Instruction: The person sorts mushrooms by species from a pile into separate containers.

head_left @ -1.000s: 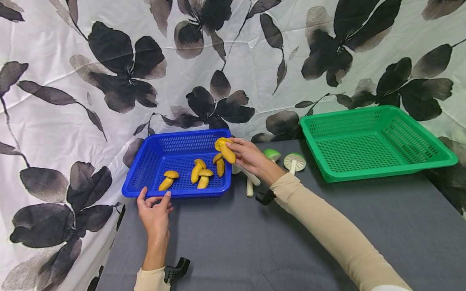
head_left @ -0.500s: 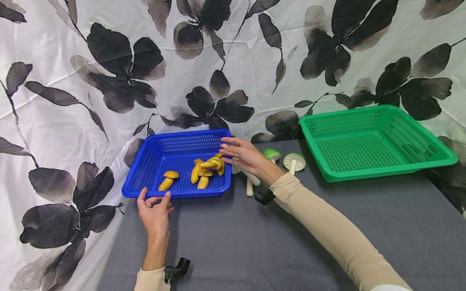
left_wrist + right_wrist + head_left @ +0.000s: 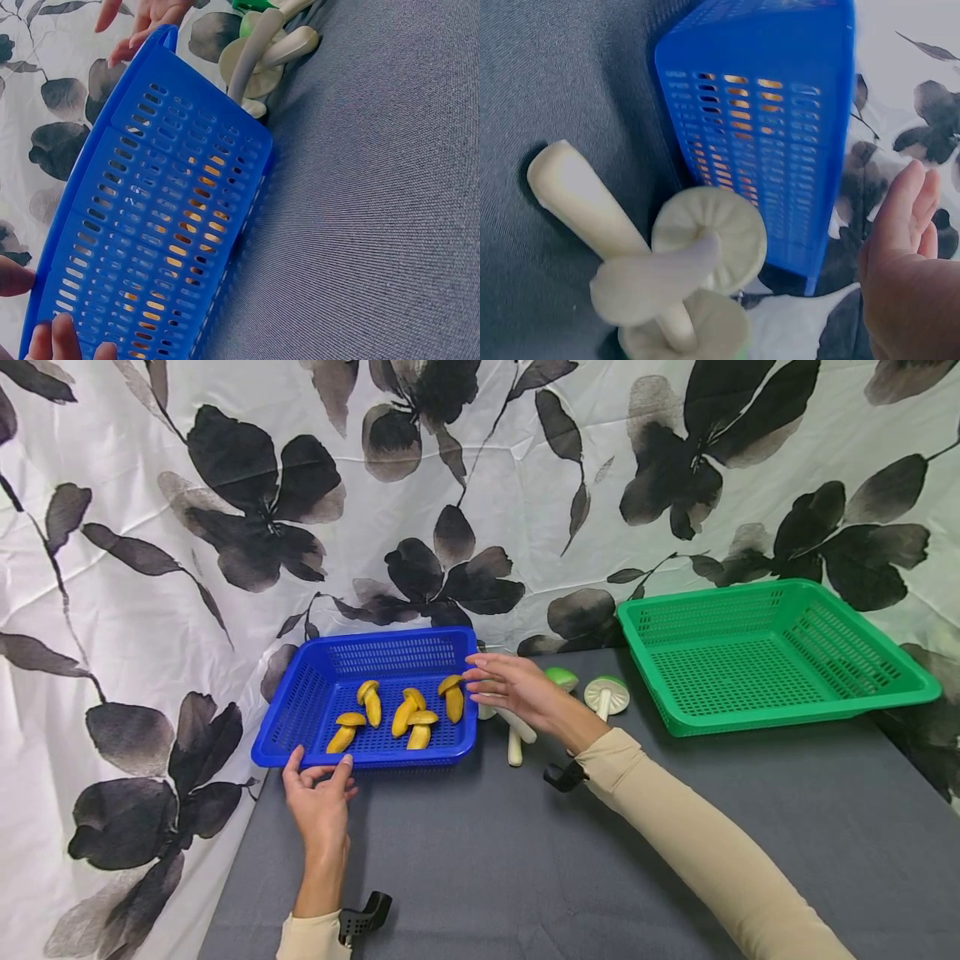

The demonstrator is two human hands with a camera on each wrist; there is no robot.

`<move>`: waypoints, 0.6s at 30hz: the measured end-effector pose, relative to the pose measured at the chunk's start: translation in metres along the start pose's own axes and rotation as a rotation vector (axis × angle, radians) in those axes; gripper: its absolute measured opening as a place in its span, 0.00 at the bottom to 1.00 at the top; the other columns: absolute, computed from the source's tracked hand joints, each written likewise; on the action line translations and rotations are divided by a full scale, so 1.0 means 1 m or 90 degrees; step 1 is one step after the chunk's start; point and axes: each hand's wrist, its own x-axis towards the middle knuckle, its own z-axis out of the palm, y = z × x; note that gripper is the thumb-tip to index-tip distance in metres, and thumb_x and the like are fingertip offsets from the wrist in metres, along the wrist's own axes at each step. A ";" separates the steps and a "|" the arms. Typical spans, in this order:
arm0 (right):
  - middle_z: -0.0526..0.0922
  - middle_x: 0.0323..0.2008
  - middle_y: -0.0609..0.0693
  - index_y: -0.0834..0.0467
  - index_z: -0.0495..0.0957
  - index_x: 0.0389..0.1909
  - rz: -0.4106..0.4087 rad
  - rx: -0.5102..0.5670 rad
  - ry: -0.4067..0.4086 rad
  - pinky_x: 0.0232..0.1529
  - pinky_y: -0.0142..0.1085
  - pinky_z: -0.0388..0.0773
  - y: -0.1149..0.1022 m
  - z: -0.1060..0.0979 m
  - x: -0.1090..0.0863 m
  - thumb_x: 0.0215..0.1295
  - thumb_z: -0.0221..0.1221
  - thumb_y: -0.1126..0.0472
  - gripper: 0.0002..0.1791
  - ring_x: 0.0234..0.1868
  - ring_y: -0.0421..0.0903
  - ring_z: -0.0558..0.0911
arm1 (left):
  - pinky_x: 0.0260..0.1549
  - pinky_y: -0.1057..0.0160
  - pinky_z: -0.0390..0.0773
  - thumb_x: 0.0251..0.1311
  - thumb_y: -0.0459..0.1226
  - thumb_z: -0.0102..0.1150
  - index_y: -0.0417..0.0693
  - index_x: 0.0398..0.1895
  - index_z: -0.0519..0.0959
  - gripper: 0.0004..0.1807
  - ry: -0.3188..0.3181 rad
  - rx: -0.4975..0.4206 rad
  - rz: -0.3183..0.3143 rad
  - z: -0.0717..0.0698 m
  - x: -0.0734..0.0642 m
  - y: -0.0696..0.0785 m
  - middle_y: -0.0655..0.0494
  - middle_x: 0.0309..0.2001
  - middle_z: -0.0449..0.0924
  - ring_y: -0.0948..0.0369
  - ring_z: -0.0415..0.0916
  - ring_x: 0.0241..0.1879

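Observation:
In the head view, a blue basket [image 3: 375,670] holds several yellow mushrooms [image 3: 418,729] lying apart or overlapping on its mesh floor. My left hand [image 3: 318,806] grips the near left rim, the thumb over the edge and the fingers against the outer wall, as the left wrist view also shows. Just past the basket's right rim, my right hand [image 3: 521,692] hovers with its fingers extended and nothing in them. Beneath and beside it lie several green-capped mushrooms [image 3: 607,696] with pale stems; in the right wrist view their gilled undersides [image 3: 709,236] show next to the blue wall.
A green basket [image 3: 738,668] with nothing in it stands at the back right. The grey cloth-covered table [image 3: 570,868] spreads in front of both baskets. A floral curtain [image 3: 525,477] hangs behind and down the left side.
My right hand has let go of a yellow mushroom, which dropped leftward into the blue basket and now lies near its middle. The hand has drawn back slightly right. My left hand has stayed put.

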 end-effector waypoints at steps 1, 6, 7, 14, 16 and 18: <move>0.76 0.62 0.64 0.60 0.70 0.70 0.000 -0.006 0.004 0.63 0.46 0.78 -0.001 -0.002 -0.003 0.79 0.52 0.55 0.24 0.67 0.62 0.74 | 0.26 0.66 0.85 0.62 0.35 0.71 0.52 0.77 0.57 0.44 0.000 0.002 0.000 0.000 0.000 0.000 0.51 0.41 0.73 0.64 0.80 0.26; 0.81 0.52 0.55 0.61 0.69 0.70 -0.002 -0.042 0.013 0.61 0.43 0.80 -0.005 -0.012 -0.017 0.79 0.52 0.55 0.24 0.59 0.55 0.81 | 0.28 0.65 0.86 0.62 0.37 0.71 0.54 0.78 0.56 0.44 -0.002 0.012 -0.007 0.000 -0.001 0.000 0.51 0.42 0.73 0.66 0.80 0.27; 0.81 0.51 0.55 0.61 0.69 0.70 -0.001 -0.047 0.016 0.61 0.43 0.80 -0.005 -0.014 -0.020 0.79 0.52 0.55 0.24 0.58 0.54 0.81 | 0.28 0.65 0.86 0.62 0.38 0.71 0.55 0.78 0.56 0.44 -0.002 0.015 -0.009 0.000 -0.002 0.000 0.51 0.42 0.73 0.65 0.80 0.27; 0.79 0.56 0.62 0.60 0.71 0.68 -0.017 -0.121 0.057 0.56 0.42 0.83 -0.009 -0.029 -0.042 0.78 0.55 0.54 0.23 0.60 0.60 0.80 | 0.29 0.63 0.87 0.62 0.39 0.71 0.57 0.78 0.57 0.44 0.001 0.033 -0.017 -0.001 -0.002 0.001 0.50 0.42 0.74 0.62 0.81 0.29; 0.79 0.56 0.63 0.59 0.72 0.67 -0.026 -0.160 0.071 0.55 0.42 0.84 -0.009 -0.032 -0.049 0.78 0.55 0.54 0.22 0.60 0.63 0.79 | 0.29 0.62 0.87 0.63 0.40 0.70 0.58 0.77 0.59 0.42 0.002 0.039 -0.018 -0.002 -0.002 0.001 0.51 0.41 0.75 0.62 0.81 0.28; 0.79 0.56 0.63 0.58 0.73 0.66 -0.037 -0.197 0.082 0.54 0.43 0.84 -0.011 -0.036 -0.056 0.78 0.55 0.53 0.22 0.59 0.64 0.80 | 0.28 0.62 0.87 0.64 0.40 0.70 0.57 0.76 0.61 0.40 0.001 0.043 -0.018 -0.004 -0.002 0.003 0.52 0.39 0.76 0.63 0.81 0.26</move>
